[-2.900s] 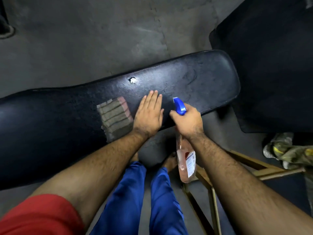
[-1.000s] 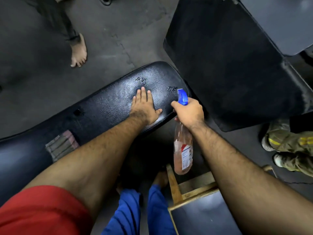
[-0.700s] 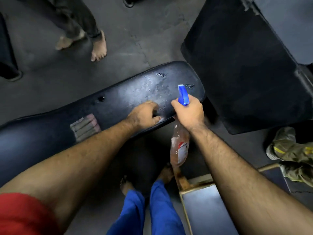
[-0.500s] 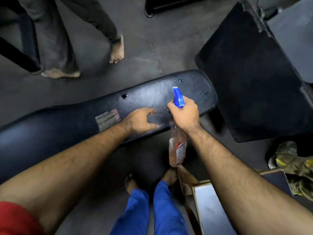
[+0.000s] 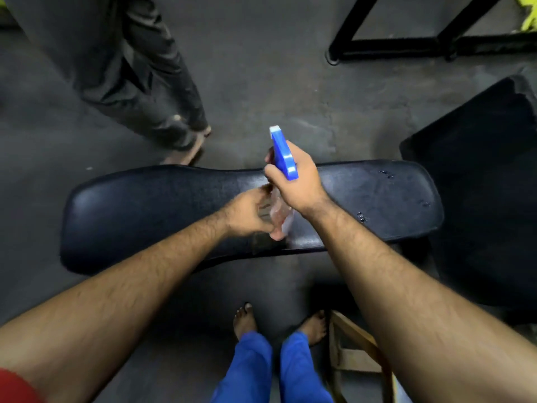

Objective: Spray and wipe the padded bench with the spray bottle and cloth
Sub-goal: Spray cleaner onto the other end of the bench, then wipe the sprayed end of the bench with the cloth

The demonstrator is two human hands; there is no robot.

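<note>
The long black padded bench runs left to right across the middle of the head view, with wet drops near its right end. My right hand holds the spray bottle by its blue trigger head, lifted over the bench's middle with the nozzle pointing away from me. Its clear body with pinkish liquid hangs below my fist. My left hand is blurred, just left of the bottle, with its fingers curled on the striped cloth. Most of the cloth is hidden by that hand.
Another person's dark-trousered legs stand on the grey floor just beyond the bench. A black metal frame is at the top right, a large black pad at the right, a wooden frame by my bare feet.
My view has swung so the whole bench shows. My right hand raised the bottle over the bench's middle. My left hand left the bench's right end and closed on the cloth.
</note>
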